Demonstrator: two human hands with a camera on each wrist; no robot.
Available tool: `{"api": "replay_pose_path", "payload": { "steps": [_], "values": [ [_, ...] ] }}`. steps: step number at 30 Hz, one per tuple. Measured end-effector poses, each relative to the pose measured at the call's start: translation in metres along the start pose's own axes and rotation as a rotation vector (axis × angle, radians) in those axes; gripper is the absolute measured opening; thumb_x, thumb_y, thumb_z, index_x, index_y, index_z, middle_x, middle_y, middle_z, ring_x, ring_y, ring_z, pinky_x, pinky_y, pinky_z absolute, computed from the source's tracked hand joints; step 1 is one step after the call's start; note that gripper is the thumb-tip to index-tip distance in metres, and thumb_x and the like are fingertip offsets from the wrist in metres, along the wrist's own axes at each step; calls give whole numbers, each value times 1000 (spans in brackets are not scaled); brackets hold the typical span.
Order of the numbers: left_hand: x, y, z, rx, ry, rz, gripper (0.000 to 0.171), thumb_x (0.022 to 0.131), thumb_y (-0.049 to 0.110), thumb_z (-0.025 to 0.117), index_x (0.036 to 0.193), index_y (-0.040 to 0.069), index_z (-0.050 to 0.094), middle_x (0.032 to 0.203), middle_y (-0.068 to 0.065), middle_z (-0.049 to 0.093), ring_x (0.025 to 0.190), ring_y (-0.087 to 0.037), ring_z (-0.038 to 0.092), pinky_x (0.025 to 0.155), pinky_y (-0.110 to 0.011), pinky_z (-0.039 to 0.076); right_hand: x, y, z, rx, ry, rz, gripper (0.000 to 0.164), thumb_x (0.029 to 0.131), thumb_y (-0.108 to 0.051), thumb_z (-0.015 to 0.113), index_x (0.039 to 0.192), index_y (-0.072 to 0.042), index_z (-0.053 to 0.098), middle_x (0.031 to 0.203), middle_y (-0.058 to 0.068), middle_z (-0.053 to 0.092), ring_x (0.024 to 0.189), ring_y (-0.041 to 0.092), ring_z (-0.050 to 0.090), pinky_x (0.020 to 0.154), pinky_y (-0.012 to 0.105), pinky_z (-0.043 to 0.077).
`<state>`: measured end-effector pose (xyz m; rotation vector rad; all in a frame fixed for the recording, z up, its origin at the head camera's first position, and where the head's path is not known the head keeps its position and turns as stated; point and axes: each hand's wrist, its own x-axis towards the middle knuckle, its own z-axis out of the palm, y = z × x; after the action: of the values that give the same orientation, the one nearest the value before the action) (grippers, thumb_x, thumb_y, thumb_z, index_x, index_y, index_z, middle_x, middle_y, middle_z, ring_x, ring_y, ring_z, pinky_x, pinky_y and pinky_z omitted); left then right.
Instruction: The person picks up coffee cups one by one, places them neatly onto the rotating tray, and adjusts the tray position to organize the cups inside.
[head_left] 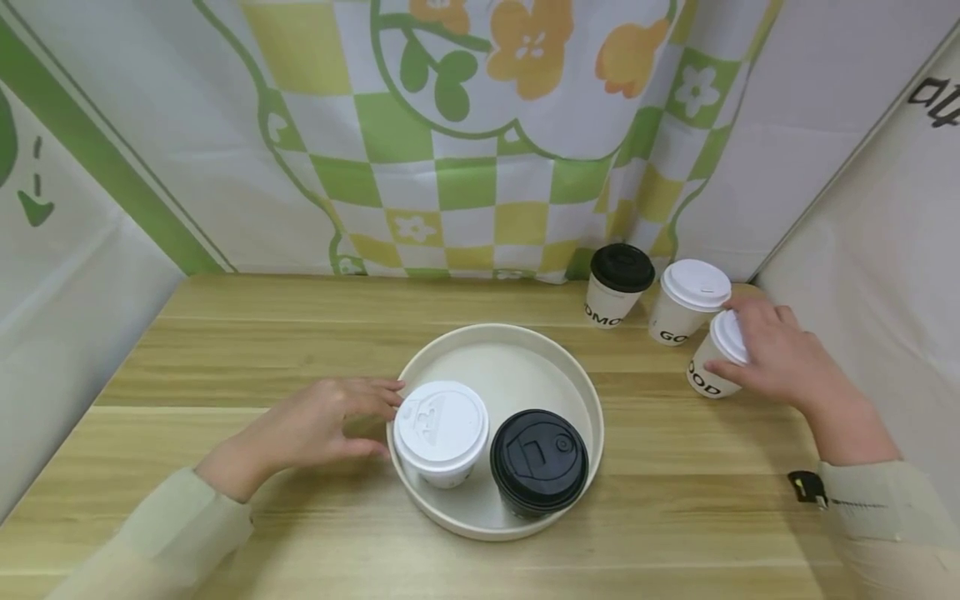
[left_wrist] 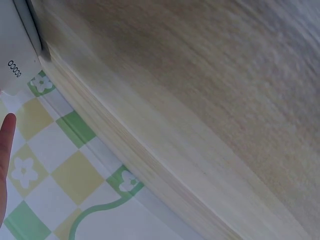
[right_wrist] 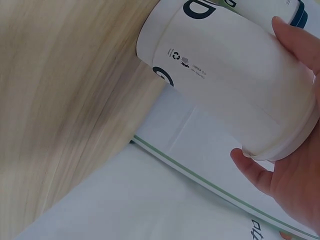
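Observation:
My right hand (head_left: 787, 354) grips a paper cup with a white lid (head_left: 705, 371) at the right of the table. In the right wrist view, thumb and fingers (right_wrist: 255, 172) lie on opposite sides of this cup (right_wrist: 230, 85), near its lid. My left hand (head_left: 318, 421) is at the left rim of a round cream tray (head_left: 510, 354), fingers fairly straight; whether they touch the rim is unclear. On the tray stand a white-lidded cup (head_left: 441, 427), nearest that hand, and a black-lidded cup (head_left: 539, 461). One left finger (left_wrist: 6, 145) shows in the left wrist view.
Behind the gripped cup stand another white-lidded cup (head_left: 693, 292) and a smaller black-lidded cup (head_left: 619, 287), close together. A checked cloth (head_left: 465, 192) hangs along the back edge of the wooden table (head_left: 300, 358). White panels rise at both sides.

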<state>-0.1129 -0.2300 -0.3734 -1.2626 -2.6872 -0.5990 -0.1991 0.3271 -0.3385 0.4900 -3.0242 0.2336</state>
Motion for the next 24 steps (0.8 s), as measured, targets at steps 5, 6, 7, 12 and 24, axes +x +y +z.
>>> {"api": "replay_pose_path", "payload": {
  "steps": [5,6,7,12,24],
  "values": [
    [0,0,-1,8,-11,-7,38,73,35,85,105,17,75,121,-2,72,120,-28,65,102,-47,55,0,0,-1,-15,-2,-34,83,82,-46,77,139,-1,36,130,24,46,111,48,42,64,68,49],
    [0,0,-1,11,-12,-7,39,73,35,85,105,17,75,122,-2,72,120,-28,65,102,-47,55,0,1,-1,-16,-1,-40,83,82,-45,77,138,-1,36,131,24,45,111,48,42,65,68,49],
    [1,0,-1,11,-15,-8,38,73,35,85,105,17,75,122,-2,72,120,-28,65,102,-48,55,-1,1,-1,-19,1,-44,83,81,-45,78,138,-1,37,131,23,45,111,48,42,66,68,49],
    [2,0,-1,14,-28,-13,38,75,36,84,106,17,75,123,-2,72,121,-28,65,103,-48,54,-2,0,-3,-21,10,-47,82,80,-45,79,137,-1,39,134,23,45,112,48,42,67,70,49],
    [2,2,0,20,-16,-26,39,72,36,85,105,18,75,122,-1,72,121,-27,65,103,-47,54,-6,-11,-13,-20,-16,-57,84,81,-47,78,140,-2,39,141,23,42,118,49,40,75,72,48]
  ]
}}
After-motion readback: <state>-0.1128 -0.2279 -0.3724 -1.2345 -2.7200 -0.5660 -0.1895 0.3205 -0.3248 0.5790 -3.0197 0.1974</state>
